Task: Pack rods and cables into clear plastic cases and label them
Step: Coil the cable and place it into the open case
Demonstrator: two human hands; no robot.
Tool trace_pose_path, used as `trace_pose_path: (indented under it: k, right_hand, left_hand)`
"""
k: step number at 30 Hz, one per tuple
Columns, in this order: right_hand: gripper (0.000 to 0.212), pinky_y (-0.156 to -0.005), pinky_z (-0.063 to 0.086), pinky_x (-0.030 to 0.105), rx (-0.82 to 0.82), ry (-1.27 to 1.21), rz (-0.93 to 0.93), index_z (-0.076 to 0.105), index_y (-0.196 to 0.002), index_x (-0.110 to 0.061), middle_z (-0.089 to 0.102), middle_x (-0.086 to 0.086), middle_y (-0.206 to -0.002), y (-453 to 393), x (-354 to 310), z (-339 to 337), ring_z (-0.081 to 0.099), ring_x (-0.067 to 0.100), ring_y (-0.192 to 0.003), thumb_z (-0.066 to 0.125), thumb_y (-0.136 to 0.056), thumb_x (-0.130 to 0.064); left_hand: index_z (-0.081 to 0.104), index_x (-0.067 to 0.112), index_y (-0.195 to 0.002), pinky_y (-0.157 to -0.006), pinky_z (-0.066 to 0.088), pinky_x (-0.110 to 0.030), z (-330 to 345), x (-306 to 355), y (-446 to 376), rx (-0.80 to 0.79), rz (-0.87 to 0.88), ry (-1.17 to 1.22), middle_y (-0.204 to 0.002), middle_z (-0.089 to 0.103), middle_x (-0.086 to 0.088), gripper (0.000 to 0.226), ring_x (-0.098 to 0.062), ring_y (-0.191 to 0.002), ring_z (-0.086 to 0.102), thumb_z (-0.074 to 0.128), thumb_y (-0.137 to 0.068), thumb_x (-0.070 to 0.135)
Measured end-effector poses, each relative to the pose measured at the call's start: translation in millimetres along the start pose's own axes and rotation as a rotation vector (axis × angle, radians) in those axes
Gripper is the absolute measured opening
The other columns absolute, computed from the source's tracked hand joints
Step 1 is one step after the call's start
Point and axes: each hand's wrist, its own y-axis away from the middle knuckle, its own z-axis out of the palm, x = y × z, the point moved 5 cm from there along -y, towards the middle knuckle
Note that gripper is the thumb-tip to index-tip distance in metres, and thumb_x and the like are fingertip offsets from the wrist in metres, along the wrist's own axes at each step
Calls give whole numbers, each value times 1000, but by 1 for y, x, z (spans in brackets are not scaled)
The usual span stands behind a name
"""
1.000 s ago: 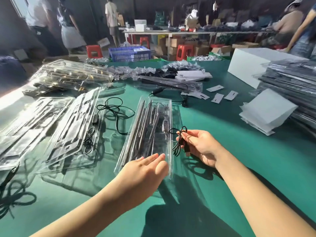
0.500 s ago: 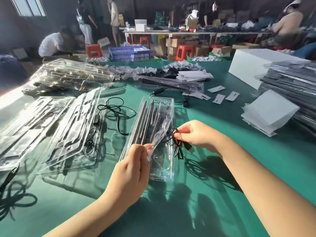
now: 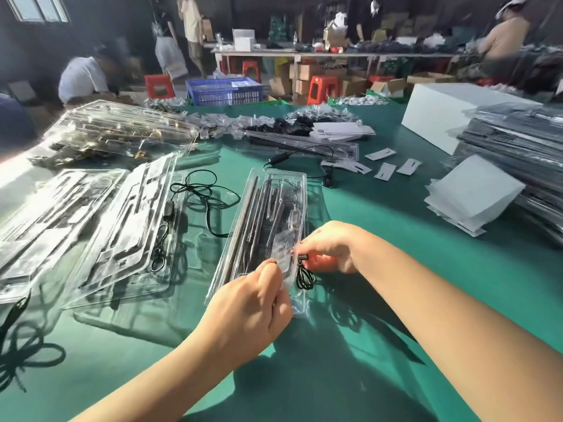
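Note:
A long clear plastic case (image 3: 297, 181) lies on the green table in front of me, with several metal rods (image 3: 243, 226) lying lengthwise in it. My left hand (image 3: 246, 312) rests at the case's near end and pinches a small clear plastic bag (image 3: 281, 248) over the case. My right hand (image 3: 330, 248) is at the case's right edge, gripping a coiled black cable (image 3: 304, 277) by its plug; the coil hangs down over the case's near right corner.
Empty clear cases (image 3: 122, 226) lie spread at left with loose black cables (image 3: 204, 196). More filled cases (image 3: 115, 129) are piled at back left. White label cards (image 3: 385, 170), a white sheet stack (image 3: 475, 193) and stacked packed cases (image 3: 518, 141) sit to the right. People work behind the table.
My left hand lifted from the case's near end and took the clear bag between its fingers. My right hand carried the coiled cable left and down onto the case's right edge.

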Motion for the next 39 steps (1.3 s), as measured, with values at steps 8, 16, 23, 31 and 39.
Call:
trace_pose_path:
  k: [8, 16, 23, 31, 39]
  right_hand:
    - [12, -44, 53, 21, 113, -289, 2, 61, -77, 0, 61, 7, -55, 4, 13, 3, 58, 13, -43, 69, -86, -1]
    - [20, -63, 58, 29, 640, -43, -424, 63, -69, -21, 70, -3, -73, 12, 33, 8, 68, 12, -66, 81, -76, -25]
    - [13, -70, 33, 25, 936, 348, -640, 72, -86, -17, 55, 3, -94, 25, 35, 22, 48, 20, -95, 65, -90, -28]
    - [39, -87, 41, 22, 412, 397, -552, 62, -128, -26, 56, -10, -92, 16, 42, 6, 54, 14, -100, 66, -89, -31]
    - [34, -71, 49, 24, 604, 283, -505, 71, -110, -32, 64, -9, -85, 20, 43, 16, 59, 15, -87, 78, -77, -33]
  left_hand:
    - [50, 16, -135, -58, 52, -28, 6, -3, -11, -10, -108, -181, -98, 69, 5, 67, -17, -73, 69, 53, -85, 60]
    - [74, 12, -104, -46, 53, -23, 14, 2, -15, -51, -108, -363, -90, 75, 5, 59, -15, -62, 69, 77, -63, 55]
    - [73, 6, -106, -53, 57, -29, 16, 1, -11, -50, -141, -315, -101, 74, -4, 51, -22, -71, 71, 81, -64, 34]
    - [70, 14, -73, -41, 44, -22, 15, 7, -18, -28, -194, -335, -64, 69, 0, 18, -23, -46, 62, 80, -66, 25]
    - [73, 13, -99, -42, 50, -24, 14, 4, -16, -100, -119, -283, -69, 71, -2, 41, -22, -51, 63, 75, -62, 30]
